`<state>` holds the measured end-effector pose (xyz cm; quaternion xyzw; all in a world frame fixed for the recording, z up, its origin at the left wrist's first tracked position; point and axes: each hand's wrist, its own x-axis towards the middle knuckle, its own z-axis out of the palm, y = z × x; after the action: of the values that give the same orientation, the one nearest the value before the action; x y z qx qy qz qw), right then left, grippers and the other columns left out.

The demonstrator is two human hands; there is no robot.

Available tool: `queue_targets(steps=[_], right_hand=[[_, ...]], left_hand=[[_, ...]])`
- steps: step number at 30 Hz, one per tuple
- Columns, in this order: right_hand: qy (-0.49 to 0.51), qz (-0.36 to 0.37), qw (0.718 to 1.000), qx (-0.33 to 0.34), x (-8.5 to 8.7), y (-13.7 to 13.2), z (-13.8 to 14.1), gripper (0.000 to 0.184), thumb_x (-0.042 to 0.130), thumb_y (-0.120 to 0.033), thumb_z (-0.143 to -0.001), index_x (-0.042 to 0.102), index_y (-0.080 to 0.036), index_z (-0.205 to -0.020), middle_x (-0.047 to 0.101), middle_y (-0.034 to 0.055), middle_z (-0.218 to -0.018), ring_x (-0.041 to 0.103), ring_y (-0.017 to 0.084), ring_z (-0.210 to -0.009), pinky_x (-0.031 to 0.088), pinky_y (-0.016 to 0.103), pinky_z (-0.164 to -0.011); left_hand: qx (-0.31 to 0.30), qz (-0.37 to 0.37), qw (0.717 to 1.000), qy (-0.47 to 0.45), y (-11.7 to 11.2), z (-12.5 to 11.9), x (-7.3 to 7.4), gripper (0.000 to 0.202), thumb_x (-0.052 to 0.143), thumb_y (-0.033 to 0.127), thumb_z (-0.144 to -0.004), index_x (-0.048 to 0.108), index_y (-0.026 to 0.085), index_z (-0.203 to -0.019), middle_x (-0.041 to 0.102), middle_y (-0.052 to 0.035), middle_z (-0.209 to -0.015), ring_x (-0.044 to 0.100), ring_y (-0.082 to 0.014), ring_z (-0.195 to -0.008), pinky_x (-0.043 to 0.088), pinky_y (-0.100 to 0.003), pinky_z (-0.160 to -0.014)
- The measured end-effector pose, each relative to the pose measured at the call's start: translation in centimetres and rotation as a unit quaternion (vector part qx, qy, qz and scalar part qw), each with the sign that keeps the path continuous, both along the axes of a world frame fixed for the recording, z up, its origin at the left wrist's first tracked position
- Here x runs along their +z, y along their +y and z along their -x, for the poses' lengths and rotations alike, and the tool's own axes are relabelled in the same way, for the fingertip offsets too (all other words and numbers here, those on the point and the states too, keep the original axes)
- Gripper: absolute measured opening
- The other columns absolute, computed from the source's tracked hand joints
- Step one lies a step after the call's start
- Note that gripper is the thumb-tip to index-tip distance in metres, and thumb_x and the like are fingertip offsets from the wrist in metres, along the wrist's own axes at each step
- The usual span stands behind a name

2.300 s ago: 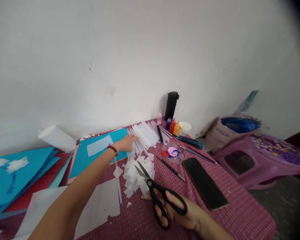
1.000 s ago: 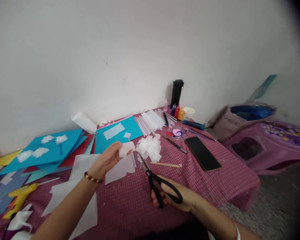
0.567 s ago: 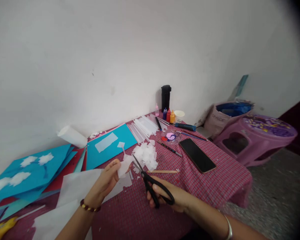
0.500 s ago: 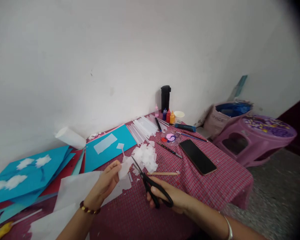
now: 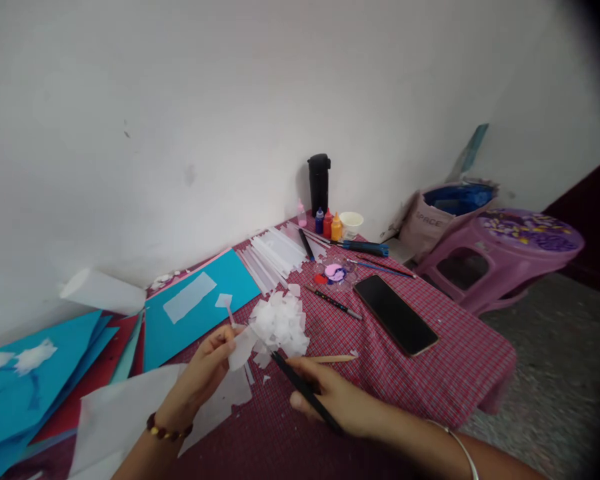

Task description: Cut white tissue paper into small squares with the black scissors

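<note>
Between the thumb and fingers of my left hand (image 5: 211, 360) is a small piece of white paper (image 5: 242, 348). My right hand (image 5: 333, 393) grips black-handled scissors (image 5: 305, 390), seen edge-on, with the blades pointing at the paper's right side; whether they touch it I cannot tell. Just beyond lies a heap of cut white paper pieces (image 5: 280, 321). A larger white sheet (image 5: 125, 413) is spread under my left forearm. Close to my left fingers, a small white square (image 5: 223, 301) rests on the blue sheet (image 5: 180, 340).
A phone (image 5: 395, 313), a pencil (image 5: 330, 359) and a dotted brush (image 5: 334, 302) lie to the right. Behind them are paint bottles (image 5: 328, 224), a black flask (image 5: 319, 185) and white strips (image 5: 277, 252). Blue sheets with white tufts (image 5: 55, 380) are at left; a pink stool (image 5: 500, 267) stands right.
The scissors have turned edge-on in my right hand. The paper in my left hand now shows a rounded edge. The view has shifted slightly, moving the table things left.
</note>
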<state>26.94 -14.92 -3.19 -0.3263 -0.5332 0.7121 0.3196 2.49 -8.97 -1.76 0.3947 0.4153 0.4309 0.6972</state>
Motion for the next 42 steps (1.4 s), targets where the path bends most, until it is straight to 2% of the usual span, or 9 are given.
queue_targets(steps=[5, 8, 11, 16, 19, 24, 28, 35, 42], right_hand=[[0.042, 0.118, 0.992, 0.008, -0.8, -0.1, -0.1, 0.067, 0.063, -0.066, -0.073, 0.052, -0.017, -0.118, 0.054, -0.0041, -0.069, 0.046, 0.006, -0.046, 0.035, 0.020, -0.044], [0.059, 0.143, 0.988, -0.012, -1.2, -0.2, 0.1, 0.062, 0.064, -0.065, -0.072, 0.055, -0.016, -0.108, 0.055, -0.0046, -0.066, 0.046, 0.006, -0.042, 0.036, 0.018, -0.039], [0.059, 0.154, 0.986, -0.031, -1.3, -0.2, 0.2, 0.060, 0.064, -0.066, -0.072, 0.055, -0.017, -0.104, 0.055, -0.0051, -0.063, 0.044, 0.005, -0.037, 0.034, 0.018, -0.034], [0.083, 0.147, 0.985, -0.047, -1.0, -0.2, -0.3, 0.060, 0.063, -0.067, -0.074, 0.053, -0.017, -0.105, 0.058, -0.0022, -0.071, 0.050, 0.006, -0.046, 0.037, 0.019, -0.044], [0.101, 0.155, 0.983, -0.021, -0.9, -0.4, -0.8, 0.055, 0.062, -0.065, -0.077, 0.053, -0.017, -0.103, 0.059, 0.0010, -0.080, 0.054, 0.008, -0.055, 0.037, 0.021, -0.051], [0.084, 0.144, 0.986, 0.003, -1.2, -0.5, -1.4, 0.052, 0.060, -0.065, -0.078, 0.054, -0.018, -0.100, 0.059, 0.0017, -0.079, 0.054, 0.009, -0.056, 0.035, 0.022, -0.052], [0.049, 0.141, 0.989, 0.009, -0.9, 0.0, -1.1, 0.057, 0.063, -0.067, -0.074, 0.054, -0.017, -0.100, 0.058, 0.0005, -0.078, 0.053, 0.008, -0.055, 0.036, 0.022, -0.052], [0.026, 0.141, 0.989, -0.022, -0.8, 0.9, -0.1, 0.062, 0.062, -0.072, -0.069, 0.051, -0.017, -0.098, 0.056, -0.0024, -0.072, 0.050, 0.007, -0.048, 0.036, 0.021, -0.048], [0.008, 0.122, 0.991, -0.056, -1.0, 0.8, -0.1, 0.059, 0.061, -0.070, -0.071, 0.053, -0.017, -0.095, 0.054, -0.0057, -0.062, 0.042, 0.005, -0.038, 0.029, 0.018, -0.037]], left_hand=[[-0.020, -0.013, 1.000, 0.005, 0.6, -0.3, 0.1, 0.027, 0.071, 0.022, -0.077, 0.048, 0.018, -0.063, 0.064, -0.0022, -0.081, 0.054, -0.0137, -0.069, 0.040, -0.024, -0.063], [-0.023, -0.018, 1.000, 0.007, 0.5, -0.6, 0.5, 0.029, 0.071, 0.025, -0.076, 0.047, 0.018, -0.062, 0.063, -0.0013, -0.077, 0.053, -0.0127, -0.065, 0.040, -0.024, -0.061], [0.004, -0.005, 1.000, 0.025, 0.4, -0.9, 0.6, 0.029, 0.074, 0.029, -0.074, 0.049, 0.018, -0.063, 0.061, 0.0008, -0.068, 0.051, -0.0112, -0.060, 0.039, -0.022, -0.057], [0.089, 0.035, 0.992, 0.077, 0.7, -1.1, 0.5, 0.033, 0.081, 0.030, -0.064, 0.051, 0.017, -0.061, 0.052, 0.0061, -0.052, 0.045, -0.0066, -0.047, 0.035, -0.018, -0.047], [0.125, 0.040, 0.989, 0.065, 1.5, -1.1, 0.4, 0.031, 0.082, 0.026, -0.061, 0.053, 0.017, -0.066, 0.056, 0.0059, -0.057, 0.051, -0.0072, -0.051, 0.041, -0.018, -0.051], [0.151, 0.026, 0.987, 0.054, 2.9, -1.5, 0.3, 0.033, 0.083, 0.025, -0.058, 0.055, 0.017, -0.074, 0.060, 0.0053, -0.062, 0.056, -0.0087, -0.052, 0.046, -0.020, -0.054], [0.143, 0.016, 0.987, 0.065, 2.9, -2.6, 0.3, 0.031, 0.083, 0.023, -0.057, 0.058, 0.016, -0.074, 0.062, 0.0042, -0.063, 0.057, -0.0088, -0.053, 0.047, -0.021, -0.054], [0.104, 0.025, 0.988, 0.113, 1.9, -4.4, 0.5, 0.028, 0.077, 0.021, -0.061, 0.055, 0.017, -0.078, 0.064, 0.0033, -0.062, 0.057, -0.0106, -0.051, 0.044, -0.022, -0.051], [0.100, 0.029, 0.990, 0.097, 2.0, -4.8, 0.2, 0.029, 0.079, 0.021, -0.061, 0.056, 0.017, -0.077, 0.064, 0.0025, -0.063, 0.057, -0.0112, -0.052, 0.044, -0.023, -0.052]])
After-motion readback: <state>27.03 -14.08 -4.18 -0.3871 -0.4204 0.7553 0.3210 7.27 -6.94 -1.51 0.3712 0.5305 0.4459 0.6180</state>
